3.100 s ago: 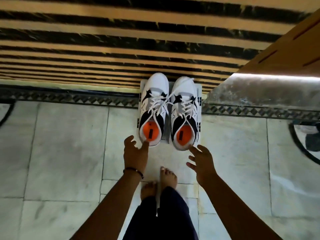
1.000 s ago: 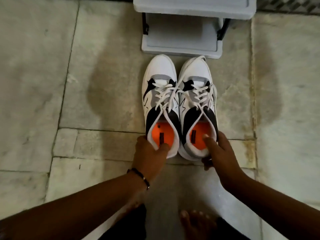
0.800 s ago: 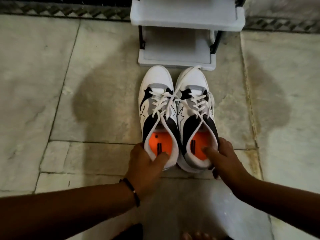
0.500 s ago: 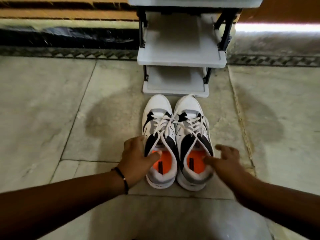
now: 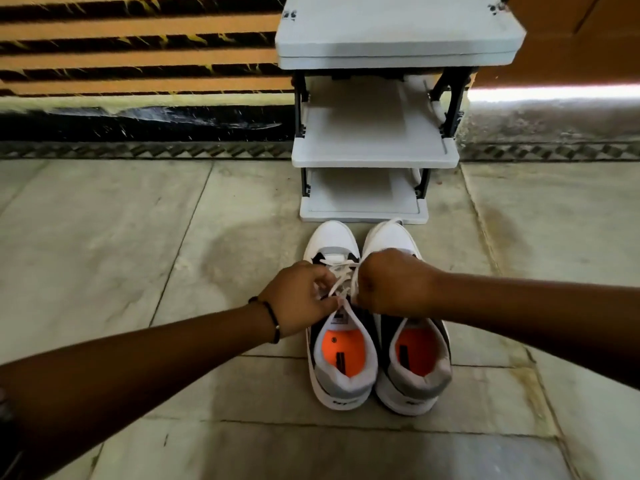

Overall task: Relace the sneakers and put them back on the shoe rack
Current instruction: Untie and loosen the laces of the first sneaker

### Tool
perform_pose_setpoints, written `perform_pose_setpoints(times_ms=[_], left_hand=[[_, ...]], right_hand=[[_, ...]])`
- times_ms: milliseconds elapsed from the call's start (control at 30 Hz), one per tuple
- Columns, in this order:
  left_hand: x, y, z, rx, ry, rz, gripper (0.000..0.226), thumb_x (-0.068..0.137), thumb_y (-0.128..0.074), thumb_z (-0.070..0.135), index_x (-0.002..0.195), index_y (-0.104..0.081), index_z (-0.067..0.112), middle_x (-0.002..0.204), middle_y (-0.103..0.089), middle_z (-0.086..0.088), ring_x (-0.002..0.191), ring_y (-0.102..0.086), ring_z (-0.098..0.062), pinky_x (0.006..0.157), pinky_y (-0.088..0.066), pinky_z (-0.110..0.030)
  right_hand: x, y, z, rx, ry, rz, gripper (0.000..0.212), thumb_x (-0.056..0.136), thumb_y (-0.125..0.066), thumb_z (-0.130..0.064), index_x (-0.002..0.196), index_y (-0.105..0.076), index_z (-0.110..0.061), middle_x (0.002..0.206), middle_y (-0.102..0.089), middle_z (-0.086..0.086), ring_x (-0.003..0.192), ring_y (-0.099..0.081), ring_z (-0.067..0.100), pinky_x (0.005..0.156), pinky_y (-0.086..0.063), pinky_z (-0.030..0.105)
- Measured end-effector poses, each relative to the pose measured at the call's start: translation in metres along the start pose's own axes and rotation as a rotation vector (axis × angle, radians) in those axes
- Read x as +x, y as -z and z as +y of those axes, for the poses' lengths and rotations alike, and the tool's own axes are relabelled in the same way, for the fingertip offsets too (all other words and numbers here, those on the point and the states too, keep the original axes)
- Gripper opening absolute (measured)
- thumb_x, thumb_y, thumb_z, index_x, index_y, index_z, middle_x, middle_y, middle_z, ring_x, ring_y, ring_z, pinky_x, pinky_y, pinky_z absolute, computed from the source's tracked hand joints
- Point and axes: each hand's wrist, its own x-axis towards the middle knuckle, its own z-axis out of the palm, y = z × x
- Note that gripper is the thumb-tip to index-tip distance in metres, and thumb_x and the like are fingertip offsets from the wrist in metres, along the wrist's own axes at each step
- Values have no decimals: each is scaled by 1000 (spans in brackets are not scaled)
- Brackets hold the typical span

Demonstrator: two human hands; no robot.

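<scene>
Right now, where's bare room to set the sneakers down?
All three shelves of the shoe rack look bare. Floor to the left of the pair is open too. Crowded: the left sneaker's laces, where left hand and right hand meet.

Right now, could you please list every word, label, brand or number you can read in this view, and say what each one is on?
No text is legible.
Left sneaker heel: dark logo, too blurred to read.
Right sneaker heel: dark logo, too blurred.
Left sneaker tongue label: print too small.
Orange insoles: dark tags, unreadable.
Grey shoe rack: no writing visible.
</scene>
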Motion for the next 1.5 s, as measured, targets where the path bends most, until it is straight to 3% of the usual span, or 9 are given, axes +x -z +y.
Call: perform_pose_setpoints(times_ms=[100, 200, 300, 467, 700, 933, 1133, 1333, 1500], left_hand=[[-1, -4, 4, -271, 82, -42, 14, 82, -60, 12, 84, -65, -2, 81, -58, -5, 81, -55, -17, 72, -42, -18], [-3, -5, 7, -548, 227, -15, 14, 85, -55, 7, 74, -63, 8, 70, -58, 0, 65, -58, -3, 59, -44, -7], [-6, 3, 12, -692, 277, 30, 17, 86, -52, 4, 74, -60, 11, 71, -59, 2, 50, -56, 12, 46, -39, -1], [-12, 16, 11, -724, 231, -22, 27, 91, -46, 12, 71, -63, 18, 71, -65, 8, 62, -61, 5, 59, -47, -10], [-17, 15, 13, -710, 291, 76, 22, 93, -43, 13, 74, -54, 19, 70, -56, -1, 73, -54, -12, 53, -43, -11], [-13, 23, 22, -902, 373, 95, 18, 90, -44, 9, 93, -61, 15, 74, -58, 4, 70, -56, -8, 64, -38, -23], [2, 63, 26, -1041, 231, 221, 29, 90, -39, 4, 104, -61, 17, 58, -64, 12, 46, -46, -2, 43, -30, -15], [-14, 57, 43, -811, 31, 207, 29, 90, -43, 0, 112, -56, 13, 80, -67, 1, 60, -63, 1, 59, -48, -12], [-22, 46, 58, -800, -122, 202, 35, 89, -44, -4, 121, -46, 10, 82, -70, 1, 73, -68, -2, 68, -55, -16]], right_hand=[[-6, -10, 0, 125, -1, -41, 29, 81, -64, -33, 68, -62, -7, 71, -59, 8, 70, -52, 19, 51, -34, 20], [-9, -16, -2, 440, -60, -16, 27, 78, -69, -22, 95, -68, -1, 98, -69, 16, 87, -62, 24, 71, -50, 31], [-12, -23, -3, 766, -137, 24, 22, 74, -73, -10, 95, -68, -6, 97, -69, 11, 93, -63, 23, 84, -51, 36], [-17, -19, -8, 1064, -136, 43, 6, 84, -61, -8, 84, -65, -12, 76, -61, 1, 67, -53, 8, 52, -42, 17], [-18, -4, 3, 1311, -247, 148, 18, 86, -54, -7, 73, -64, -14, 80, -63, 5, 74, -52, 15, 61, -39, 26], [-23, -13, -5, 1276, -281, 219, 13, 85, -55, -10, 79, -67, -11, 81, -67, 6, 61, -52, 12, 49, -38, 22], [-19, -22, -16, 1336, -267, 109, 14, 90, -51, -13, 93, -63, -6, 80, -68, 8, 49, -46, 13, 43, -35, 21], [-14, -11, -19, 1275, -290, -11, 16, 89, -46, -16, 87, -61, -9, 71, -67, 5, 48, -45, 14, 47, -32, 25], [-12, 2, -20, 1200, -118, -8, 10, 89, -49, -13, 84, -58, -13, 71, -59, 5, 52, -44, 15, 49, -32, 27]])
